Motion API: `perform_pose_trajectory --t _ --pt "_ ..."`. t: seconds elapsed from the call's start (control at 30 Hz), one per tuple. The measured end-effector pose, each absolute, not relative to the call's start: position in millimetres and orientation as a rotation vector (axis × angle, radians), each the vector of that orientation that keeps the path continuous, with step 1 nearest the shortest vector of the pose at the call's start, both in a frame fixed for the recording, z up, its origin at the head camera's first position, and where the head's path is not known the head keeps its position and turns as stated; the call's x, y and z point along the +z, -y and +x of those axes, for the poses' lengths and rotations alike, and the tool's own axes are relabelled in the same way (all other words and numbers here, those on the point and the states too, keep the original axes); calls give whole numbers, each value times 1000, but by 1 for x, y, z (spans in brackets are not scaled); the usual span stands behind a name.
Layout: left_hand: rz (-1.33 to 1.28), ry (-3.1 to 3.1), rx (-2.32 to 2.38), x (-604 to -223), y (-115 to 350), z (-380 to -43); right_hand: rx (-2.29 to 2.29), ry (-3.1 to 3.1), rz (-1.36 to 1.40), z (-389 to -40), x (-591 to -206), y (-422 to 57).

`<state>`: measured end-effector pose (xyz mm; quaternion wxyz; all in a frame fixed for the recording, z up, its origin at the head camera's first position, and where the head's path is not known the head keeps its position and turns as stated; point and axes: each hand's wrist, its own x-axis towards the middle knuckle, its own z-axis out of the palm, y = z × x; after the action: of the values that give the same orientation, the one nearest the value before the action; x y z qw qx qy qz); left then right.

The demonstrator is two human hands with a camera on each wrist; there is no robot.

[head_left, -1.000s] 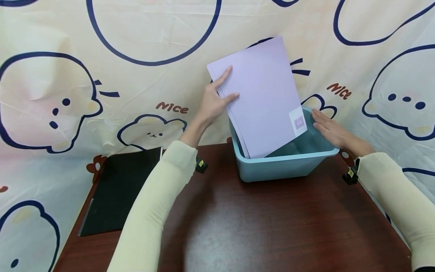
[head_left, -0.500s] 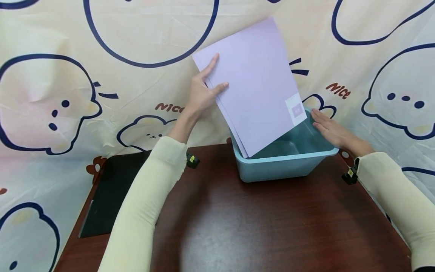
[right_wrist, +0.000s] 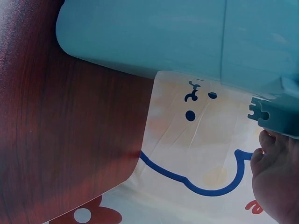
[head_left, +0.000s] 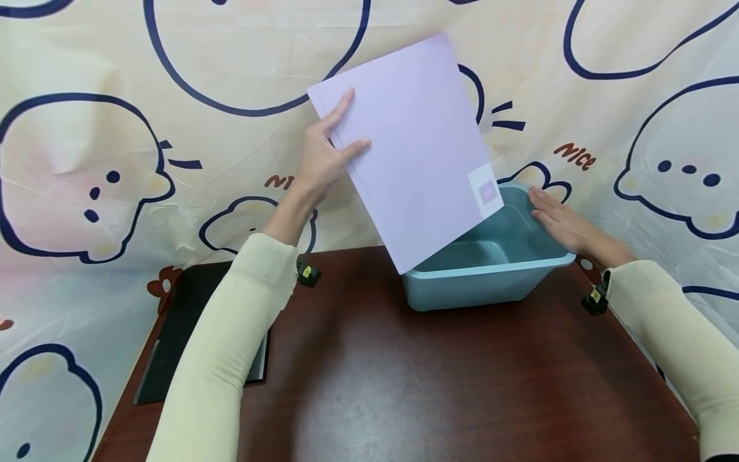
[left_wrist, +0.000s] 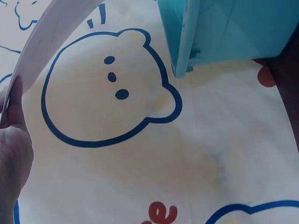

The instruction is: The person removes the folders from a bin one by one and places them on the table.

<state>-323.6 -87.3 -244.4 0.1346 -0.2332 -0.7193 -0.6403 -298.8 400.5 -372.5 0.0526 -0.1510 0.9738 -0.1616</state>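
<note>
In the head view my left hand (head_left: 326, 157) holds a thin lilac notebook (head_left: 416, 147) by its left edge, thumb and a finger on the front cover. A pale label sits at its lower right. The notebook is tilted, its bottom corner in front of the near left rim of a blue plastic bin (head_left: 462, 289). The left wrist view shows the notebook (left_wrist: 46, 51) bending slightly. My right hand (head_left: 568, 224) rests with straight fingers at the bin's right rim; in the right wrist view the hand (right_wrist: 280, 177) is by the rim's end.
A flat black item (head_left: 173, 327) lies at the left of the dark wooden table (head_left: 450, 385), partly covered by my left sleeve. Behind the table hangs a cream cloth (head_left: 231, 147) with cartoon outlines. The bin stands near the table's back edge.
My left hand has moved left and slightly up with the notebook, whose bottom corner has come from inside the bin to its front left rim. The right hand and bin have stayed put.
</note>
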Motion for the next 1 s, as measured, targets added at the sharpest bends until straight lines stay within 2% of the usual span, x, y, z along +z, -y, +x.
perform_pose_trajectory --t 1.0 --pt "-678 2184 -1840 -241 147 -296 -502 -2959 -473 -295 -370 -397"
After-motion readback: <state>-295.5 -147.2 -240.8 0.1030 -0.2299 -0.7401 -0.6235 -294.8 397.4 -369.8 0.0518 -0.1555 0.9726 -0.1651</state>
